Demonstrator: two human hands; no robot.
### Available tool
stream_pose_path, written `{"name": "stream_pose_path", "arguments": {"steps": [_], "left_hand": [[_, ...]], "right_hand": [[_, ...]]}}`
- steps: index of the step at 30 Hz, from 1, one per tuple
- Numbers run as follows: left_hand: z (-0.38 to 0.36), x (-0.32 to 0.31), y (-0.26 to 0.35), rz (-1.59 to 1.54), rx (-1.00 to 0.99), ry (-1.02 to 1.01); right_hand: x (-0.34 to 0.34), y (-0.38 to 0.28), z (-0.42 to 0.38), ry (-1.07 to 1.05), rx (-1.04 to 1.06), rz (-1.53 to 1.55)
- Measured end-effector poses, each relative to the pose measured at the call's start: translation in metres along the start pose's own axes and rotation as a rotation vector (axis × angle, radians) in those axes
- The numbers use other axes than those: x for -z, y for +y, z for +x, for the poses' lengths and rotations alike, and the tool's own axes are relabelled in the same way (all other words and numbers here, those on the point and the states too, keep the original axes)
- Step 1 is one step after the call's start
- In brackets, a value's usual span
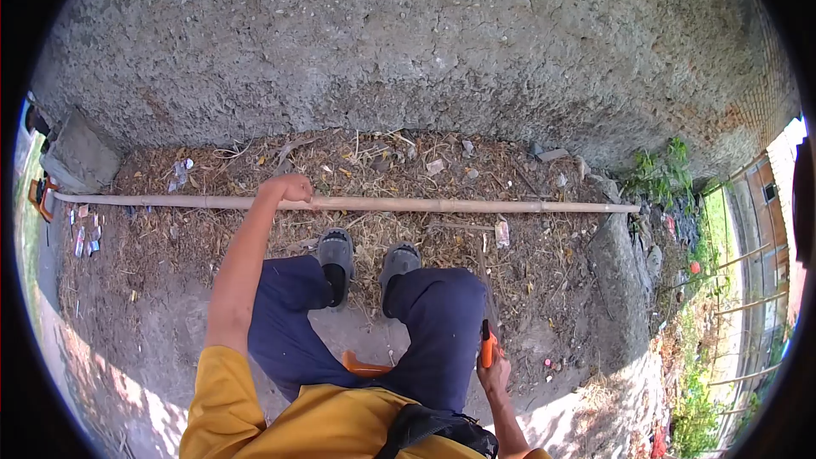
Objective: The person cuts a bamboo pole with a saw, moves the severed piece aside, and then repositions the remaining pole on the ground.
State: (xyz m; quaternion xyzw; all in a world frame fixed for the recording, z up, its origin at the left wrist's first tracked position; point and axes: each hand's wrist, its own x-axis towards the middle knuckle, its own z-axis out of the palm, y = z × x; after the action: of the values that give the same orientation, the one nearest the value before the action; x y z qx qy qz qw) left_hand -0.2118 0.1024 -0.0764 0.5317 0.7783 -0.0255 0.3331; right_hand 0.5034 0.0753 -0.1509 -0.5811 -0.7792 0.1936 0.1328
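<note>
A: Two hands are busy here; the left hand (291, 188) reaches out in front and is curled down on a long pole (357, 203); its fingers are closed over the pole.

B: Where is the pole?

A: It lies flat on the ground, side to side, just in front of the person's two gray shoes (367, 258); it rests on dry straw (255, 238) near the foot of a big gray wall (408, 42); one end is close to a stone block (79, 155).

B: And the other hand?

A: The right hand (495, 371) is low, beside the right knee; it is closed around an orange handle (487, 346); I cannot tell what tool it is, because the leg hides the rest.

B: Anything else?

A: Green plants (663, 168) grow at the right; bits of litter (85, 236) lie at the left.
</note>
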Motion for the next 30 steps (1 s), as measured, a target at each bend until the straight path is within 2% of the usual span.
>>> {"name": "stream_pose_path", "arguments": {"steps": [1,3,6,8,10,13,14,15,17,19,23,24,25,26,27,29,30], "left_hand": [[-0.015,0.015,-0.002,-0.004,0.016,0.005],[-0.060,0.048,0.002,-0.033,0.142,0.143],[-0.092,0.046,-0.029,-0.207,0.237,0.206],[-0.109,0.030,-0.054,-0.164,0.185,0.226],[-0.126,0.001,-0.068,-0.166,0.246,0.175],[-0.124,-0.063,-0.108,-0.198,0.248,0.127],[-0.121,-0.080,-0.109,-0.206,0.247,0.119],[-0.117,-0.094,-0.110,-0.195,0.232,0.120],[-0.095,-0.132,-0.132,-0.165,0.165,0.143],[-0.079,-0.139,-0.115,-0.205,0.066,0.178],[-0.014,-0.168,-0.094,-0.005,0.082,0.352],[-0.029,-0.130,-0.049,-0.023,0.113,0.266],[0.010,-0.160,-0.070,-0.018,0.106,0.314],[0.015,-0.147,-0.051,0.059,0.147,0.277],[0.038,-0.159,-0.055,0.061,0.106,0.337],[0.057,-0.145,-0.039,0.116,0.086,0.303],[0.067,-0.145,-0.037,0.130,0.050,0.366]], "right_hand": [[-0.007,-0.005,0.000,0.020,0.089,-0.044],[-0.036,0.008,0.004,0.040,0.250,-0.057],[-0.074,0.014,-0.001,-0.045,0.249,-0.007],[-0.097,0.016,-0.013,-0.105,0.246,-0.029],[-0.120,0.027,-0.022,-0.357,0.191,-0.056],[-0.321,0.209,-0.060,-0.763,0.013,0.583],[-0.259,0.162,-0.053,-0.786,0.060,0.263],[-0.223,0.132,-0.044,-0.794,0.065,0.127],[-0.187,0.099,-0.028,-0.805,0.047,0.029],[-0.165,0.073,-0.009,-0.779,0.049,-0.016],[-0.144,0.033,0.039,-0.649,0.116,-0.067],[-0.141,0.023,0.054,-0.596,0.149,-0.075],[-0.137,0.011,0.068,-0.551,0.182,-0.078],[-0.134,-0.002,0.082,-0.508,0.213,-0.078],[-0.133,-0.012,0.095,-0.466,0.240,-0.077],[-0.133,-0.031,0.122,-0.382,0.285,-0.084],[-0.134,-0.040,0.135,-0.346,0.305,-0.088]]}}
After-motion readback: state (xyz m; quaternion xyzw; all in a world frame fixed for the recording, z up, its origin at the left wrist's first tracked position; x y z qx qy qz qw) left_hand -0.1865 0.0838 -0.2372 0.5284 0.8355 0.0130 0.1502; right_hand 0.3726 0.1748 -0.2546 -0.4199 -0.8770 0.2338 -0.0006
